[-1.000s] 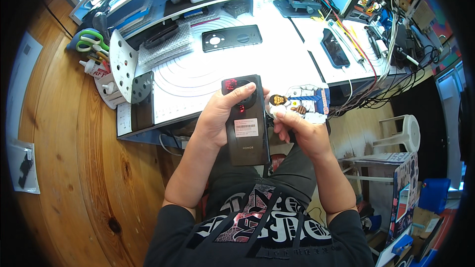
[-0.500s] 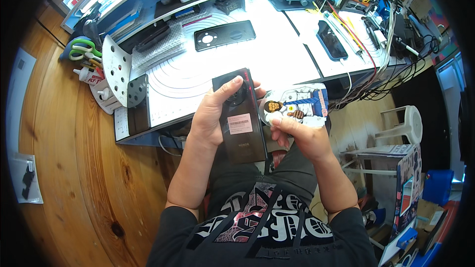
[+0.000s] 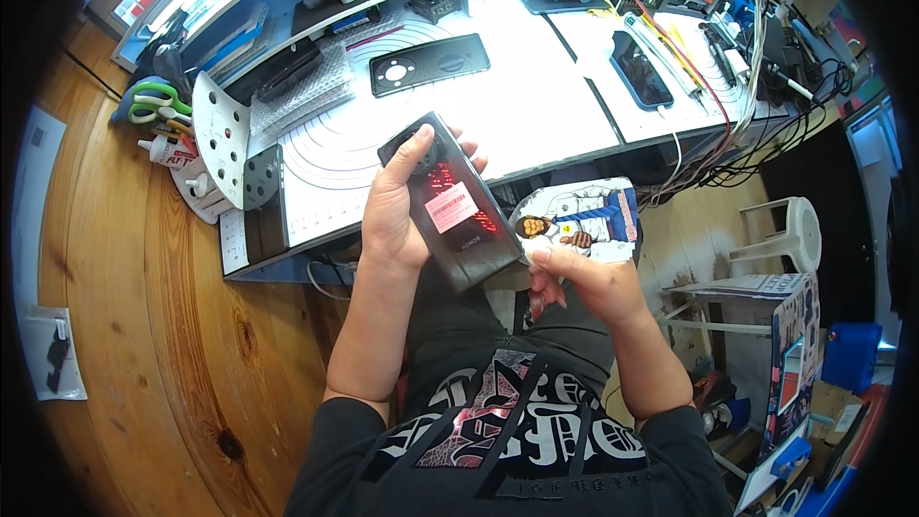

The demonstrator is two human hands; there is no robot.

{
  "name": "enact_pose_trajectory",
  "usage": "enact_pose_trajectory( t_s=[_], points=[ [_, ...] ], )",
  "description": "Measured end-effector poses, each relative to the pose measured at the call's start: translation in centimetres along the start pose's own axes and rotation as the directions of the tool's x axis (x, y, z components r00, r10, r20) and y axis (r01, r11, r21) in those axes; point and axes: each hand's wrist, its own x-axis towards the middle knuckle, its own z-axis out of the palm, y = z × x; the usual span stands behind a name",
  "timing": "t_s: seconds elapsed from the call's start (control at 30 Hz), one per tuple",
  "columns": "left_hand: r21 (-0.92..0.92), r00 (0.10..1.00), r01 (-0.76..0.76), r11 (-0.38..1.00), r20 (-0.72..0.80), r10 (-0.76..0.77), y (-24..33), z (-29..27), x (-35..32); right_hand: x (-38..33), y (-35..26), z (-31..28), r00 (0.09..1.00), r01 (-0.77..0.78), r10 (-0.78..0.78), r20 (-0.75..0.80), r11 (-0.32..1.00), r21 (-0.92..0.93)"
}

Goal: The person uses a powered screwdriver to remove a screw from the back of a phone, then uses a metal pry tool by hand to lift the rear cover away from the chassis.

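Observation:
My left hand (image 3: 391,215) is closed around a dark, glossy smartphone (image 3: 469,258), its back facing up. The thumb lies near the round camera area. A pinkish label (image 3: 450,207) is stuck on the phone's back, and red reflections show on the glass. My right hand (image 3: 601,289) pinches a flat, white piece with a cartoon figure print (image 3: 584,211) by its near edge. That piece is beside the phone's lower right side, and I cannot tell whether they touch. Both are over my lap, in front of the bench edge.
On the white bench (image 3: 335,158) lie a black phone case (image 3: 436,67), bubble wrap (image 3: 306,101) and another phone (image 3: 639,72). A perforated holder (image 3: 218,139) with scissors (image 3: 158,101) stands left. Cables (image 3: 766,148) hang at the right, above a white stool (image 3: 785,235).
My left hand has tilted the phone, its top swinging left and its lower end right toward the printed piece. The right hand has dropped slightly with the printed piece.

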Motion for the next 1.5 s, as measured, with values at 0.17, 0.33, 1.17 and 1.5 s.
enact_pose_trajectory(
  t_s=[0.17,0.33,1.17,1.5],
  points=[
    [-0.048,0.989,-0.140,0.989,-0.050,0.138,-0.6,-0.6,0.8,-0.2,1.1,0.7,0.998,0.048,-0.043,-0.042,0.992,0.115],
    [-0.083,0.963,-0.250,0.965,-0.123,0.239,-1.4,-0.1,1.0,0.1,2.3,2.0,0.993,0.016,0.014,-0.120,0.970,0.242],
    [-0.142,0.743,-0.663,0.735,-0.246,0.622,-3.4,1.9,3.2,3.3,4.7,6.0,0.872,0.409,-0.285,-0.397,0.871,0.273],
    [-0.280,0.889,-0.399,0.873,0.113,0.443,-1.7,1.0,1.7,9.3,-0.4,-0.5,0.827,0.537,-0.382,-0.413,0.754,0.378]
  ],
)
